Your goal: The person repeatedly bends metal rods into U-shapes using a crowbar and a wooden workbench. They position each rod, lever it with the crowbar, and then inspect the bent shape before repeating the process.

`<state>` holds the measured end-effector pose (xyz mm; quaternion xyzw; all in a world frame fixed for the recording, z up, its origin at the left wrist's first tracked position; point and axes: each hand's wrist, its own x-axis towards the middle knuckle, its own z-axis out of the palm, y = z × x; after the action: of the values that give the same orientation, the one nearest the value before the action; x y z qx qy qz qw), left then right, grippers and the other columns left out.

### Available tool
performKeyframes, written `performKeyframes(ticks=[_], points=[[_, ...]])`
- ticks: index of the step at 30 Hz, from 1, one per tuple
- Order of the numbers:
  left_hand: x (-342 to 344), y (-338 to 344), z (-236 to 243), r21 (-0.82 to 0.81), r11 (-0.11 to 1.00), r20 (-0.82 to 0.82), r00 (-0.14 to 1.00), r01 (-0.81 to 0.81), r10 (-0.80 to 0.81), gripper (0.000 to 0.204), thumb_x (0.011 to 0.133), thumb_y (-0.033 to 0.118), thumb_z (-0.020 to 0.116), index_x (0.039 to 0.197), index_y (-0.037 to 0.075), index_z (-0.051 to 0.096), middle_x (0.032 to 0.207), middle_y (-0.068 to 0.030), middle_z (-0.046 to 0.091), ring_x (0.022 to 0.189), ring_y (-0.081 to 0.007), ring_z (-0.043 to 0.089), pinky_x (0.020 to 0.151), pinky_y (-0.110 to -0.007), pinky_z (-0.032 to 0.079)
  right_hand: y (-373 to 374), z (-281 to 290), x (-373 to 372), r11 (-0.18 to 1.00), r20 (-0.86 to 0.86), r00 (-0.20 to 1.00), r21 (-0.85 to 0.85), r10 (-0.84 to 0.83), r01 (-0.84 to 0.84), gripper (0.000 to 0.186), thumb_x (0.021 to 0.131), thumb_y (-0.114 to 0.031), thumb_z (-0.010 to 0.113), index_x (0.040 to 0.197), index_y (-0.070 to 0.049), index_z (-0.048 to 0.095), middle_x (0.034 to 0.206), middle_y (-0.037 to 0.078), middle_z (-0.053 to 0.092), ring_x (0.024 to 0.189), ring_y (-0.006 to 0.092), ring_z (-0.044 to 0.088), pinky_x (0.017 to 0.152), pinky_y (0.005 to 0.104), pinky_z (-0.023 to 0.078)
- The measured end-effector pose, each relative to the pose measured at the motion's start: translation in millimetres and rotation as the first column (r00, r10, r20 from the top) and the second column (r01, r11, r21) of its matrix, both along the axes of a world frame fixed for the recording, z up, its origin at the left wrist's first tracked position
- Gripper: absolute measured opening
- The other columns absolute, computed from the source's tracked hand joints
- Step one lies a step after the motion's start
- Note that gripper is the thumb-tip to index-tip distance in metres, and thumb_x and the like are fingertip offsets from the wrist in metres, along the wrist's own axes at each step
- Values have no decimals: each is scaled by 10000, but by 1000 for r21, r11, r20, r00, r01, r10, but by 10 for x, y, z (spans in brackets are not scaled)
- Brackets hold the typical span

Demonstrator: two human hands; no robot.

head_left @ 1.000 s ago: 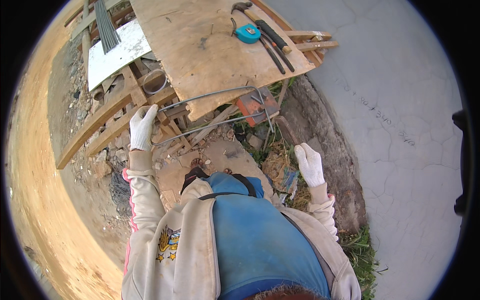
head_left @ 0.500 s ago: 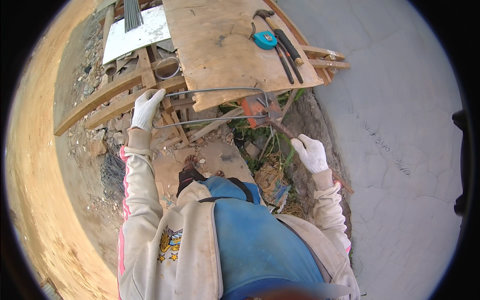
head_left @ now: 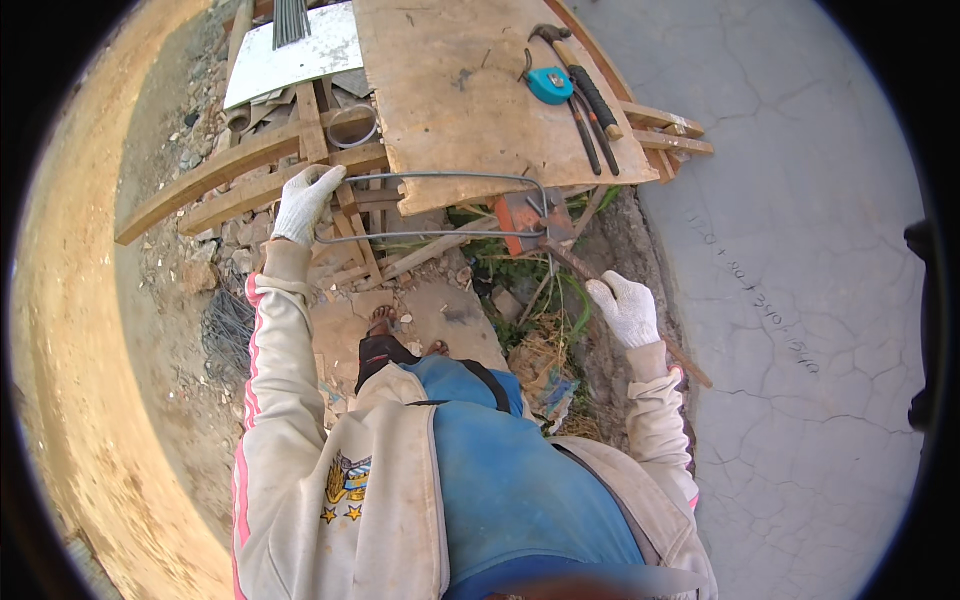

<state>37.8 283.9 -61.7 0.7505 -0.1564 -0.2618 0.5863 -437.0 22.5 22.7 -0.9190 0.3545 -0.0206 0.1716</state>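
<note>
My left hand, in a white knit glove, grips the left end of a steel rod bent into a long rectangle. The rod's right end lies at an orange and grey metal bending block beside the corner of the plywood. My gloved right hand is closed around a rusty bar, whose far end meets the rod at the block. The bar's other end sticks out below my right wrist.
On the plywood tabletop lie a claw hammer, a teal tape measure and dark-handled pincers. Several straight rods rest on a white board. Wooden beams, rubble and a wire tangle lie left; a grey wall stands right.
The tabletop and its tools sit slightly farther right in view. Both hands keep their grip, and the bent rod and the bar stay in nearly the same position at the block.
</note>
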Motion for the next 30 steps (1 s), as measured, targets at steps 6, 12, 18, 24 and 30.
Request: performKeyframes(ticks=[6,12,18,24,30], points=[[-17,-4,19,-11,1000,-23,1000,1,-1,481,985,421,805,1190,-13,761,765,-6,624,542,-92,544,487,-272,427,145,-69,-11,997,82,995,-27,-64,67,488,1020,-557,673,921,-80,697,789,236,645,808,478,663,680,522,501],[-53,4,51,-34,999,-65,998,1,-3,393,1016,341,793,1163,-21,753,735,23,579,550,-60,466,510,-240,366,237,-20,23,984,33,993,-137,-113,117,538,1005,-595,670,871,-74,665,774,232,637,790,470,659,671,522,497],[-12,-3,21,-36,997,-17,997,70,-71,443,991,406,798,1091,-25,779,715,-15,635,510,-91,535,468,-275,399,330,-21,59,970,51,986,-179,-157,164,525,1004,-603,655,929,-86,707,813,219,676,834,466,684,708,525,516],[50,-9,-78,-31,992,60,991,125,-123,474,996,413,782,1053,-57,791,737,-38,669,625,-86,547,562,-290,441,483,-16,122,940,-28,958,-205,-286,274,558,1005,-644,627,930,-97,705,824,218,693,865,465,695,739,538,525],[90,-22,-137,-88,979,106,979,186,-176,514,1003,418,772,1038,-95,779,759,-64,686,715,-119,589,674,-322,491,1130,-170,331,822,56,852,-238,-521,518,609,1025,-681,560,939,-96,706,860,230,707,894,479,695,768,558,519]])
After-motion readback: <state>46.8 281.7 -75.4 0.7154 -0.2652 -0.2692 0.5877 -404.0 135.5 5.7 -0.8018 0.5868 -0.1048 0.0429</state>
